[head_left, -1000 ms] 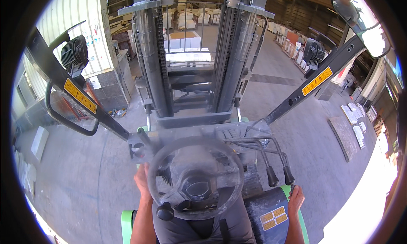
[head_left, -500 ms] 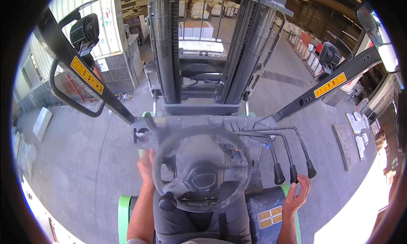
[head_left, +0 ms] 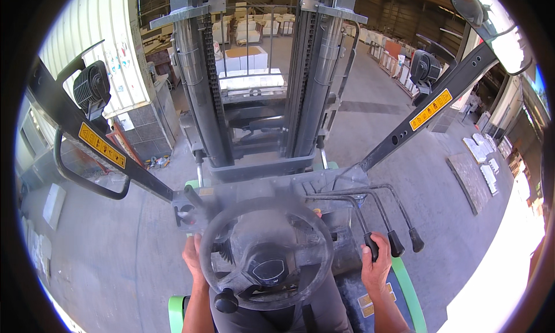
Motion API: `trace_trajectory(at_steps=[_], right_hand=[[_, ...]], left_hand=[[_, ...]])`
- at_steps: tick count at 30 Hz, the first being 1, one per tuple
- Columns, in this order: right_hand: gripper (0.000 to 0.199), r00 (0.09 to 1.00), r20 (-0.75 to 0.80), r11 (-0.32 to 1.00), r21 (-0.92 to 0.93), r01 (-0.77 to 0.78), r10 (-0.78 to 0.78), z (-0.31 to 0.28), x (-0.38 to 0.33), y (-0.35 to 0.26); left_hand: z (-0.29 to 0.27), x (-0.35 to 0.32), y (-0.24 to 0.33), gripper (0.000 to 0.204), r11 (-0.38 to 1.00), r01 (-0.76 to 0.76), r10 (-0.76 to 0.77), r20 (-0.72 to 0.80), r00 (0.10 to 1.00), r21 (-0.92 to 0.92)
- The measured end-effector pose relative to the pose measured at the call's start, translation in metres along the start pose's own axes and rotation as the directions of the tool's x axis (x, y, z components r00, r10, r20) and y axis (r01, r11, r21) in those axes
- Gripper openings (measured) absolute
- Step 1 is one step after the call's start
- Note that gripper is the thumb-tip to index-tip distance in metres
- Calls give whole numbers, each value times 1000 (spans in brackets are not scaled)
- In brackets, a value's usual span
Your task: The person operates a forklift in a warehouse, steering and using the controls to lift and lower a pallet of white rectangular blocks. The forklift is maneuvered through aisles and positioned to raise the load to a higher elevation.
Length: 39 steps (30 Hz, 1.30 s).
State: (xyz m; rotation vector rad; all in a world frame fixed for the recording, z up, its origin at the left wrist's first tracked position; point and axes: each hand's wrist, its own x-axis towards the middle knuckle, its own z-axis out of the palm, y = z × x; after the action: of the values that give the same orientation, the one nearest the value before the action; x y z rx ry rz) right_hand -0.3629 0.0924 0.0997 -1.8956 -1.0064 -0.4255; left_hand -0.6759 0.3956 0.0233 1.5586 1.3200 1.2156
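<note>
I sit behind a dusty black steering wheel [head_left: 327, 240] with a round knob [head_left: 226, 300] at its lower left. My right hand [head_left: 377, 263] is closed around the black grip of the leftmost of three bent control levers [head_left: 371, 244]. Beside it, the middle lever [head_left: 396, 244] and the right lever [head_left: 416, 240] stand untouched. My left hand [head_left: 192, 256] is just left of the wheel rim, fingers curled; what they hold, if anything, is hidden. Beyond the left hand a short dark lever [head_left: 194, 195] rises from the dash.
Ahead stands the forklift mast [head_left: 193, 84], with white blocks [head_left: 251, 81] beyond it. Striped wall and brick base [head_left: 139, 127] flank the left. A grey slab [head_left: 463, 179] and white pieces [head_left: 488, 177] lie on the floor at right. Crates [head_left: 393, 67] line the back right.
My right hand has moved left from the middle lever's grip and closed on the leftmost lever. My left hand is a little lower beside the wheel. The whole view has shifted.
</note>
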Motion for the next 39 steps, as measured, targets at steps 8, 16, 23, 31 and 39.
trace_trajectory(at_steps=[8, 16, 23, 31, 39], right_hand=[[22, 999, -37, 998, 59, -34, 36, 33, 67, 12], [20, 999, -35, 998, 58, -39, 42, 18, 53, 8], [18, 999, -38, 999, 48, -8, 10, 29, 80, 4], [17, 999, -39, 997, 72, -19, 22, 26, 60, 4], [16, 997, -78, 995, 99, 34, -27, 26, 9, 12]], left_hand=[[4, 0, 7, 45, 999, -47, 46, -47, 998, -24], [10, 2, 2, 45, 996, -88, 88, -29, 996, -25], [8, 2, -2, 41, 998, -54, 54, -10, 998, -34], [7, 2, -4, 41, 997, -76, 76, -7, 997, -20], [-1, 3, 2, 45, 999, -8, 8, 1, 1000, -52]])
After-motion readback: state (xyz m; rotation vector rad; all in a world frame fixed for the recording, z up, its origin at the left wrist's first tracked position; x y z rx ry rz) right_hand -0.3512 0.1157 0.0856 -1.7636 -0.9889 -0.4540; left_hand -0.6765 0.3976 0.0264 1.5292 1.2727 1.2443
